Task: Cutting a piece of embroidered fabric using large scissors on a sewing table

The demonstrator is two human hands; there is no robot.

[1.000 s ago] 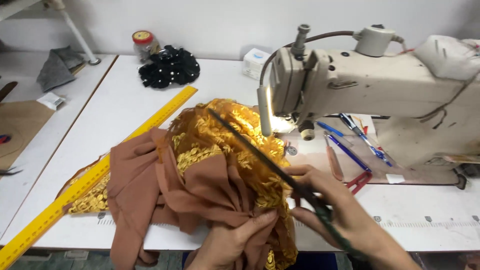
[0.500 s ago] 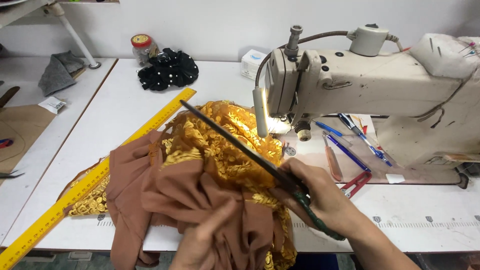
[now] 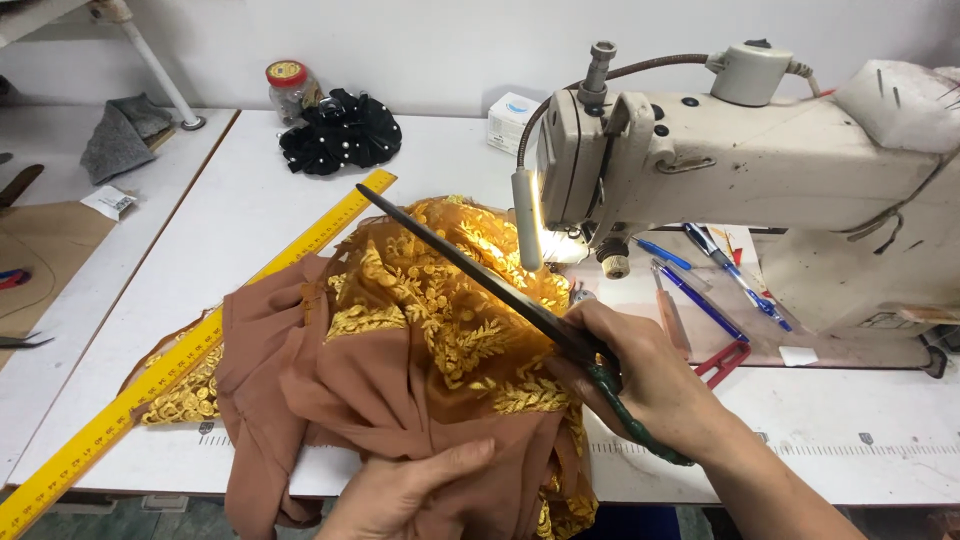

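Note:
My right hand (image 3: 645, 375) grips large dark scissors (image 3: 470, 270) by their green handles, the long blades pointing up and to the left over the cloth. My left hand (image 3: 415, 485) rests flat on brown fabric (image 3: 340, 390) at the table's near edge, fingers spread. Under and beside the brown layer lies sheer orange fabric with gold embroidery (image 3: 450, 290), bunched in front of the cream sewing machine (image 3: 740, 170).
A long yellow ruler (image 3: 200, 345) runs diagonally across the white table (image 3: 240, 210), partly under the cloth. Black beaded fabric (image 3: 340, 130) and a jar (image 3: 287, 85) sit at the back. Blue pens (image 3: 700, 300) and red snips (image 3: 725, 360) lie by the machine base.
My right hand has swung the scissors so the blades point further left and lie lower. My left hand has shifted on the brown fabric, which has been spread wider.

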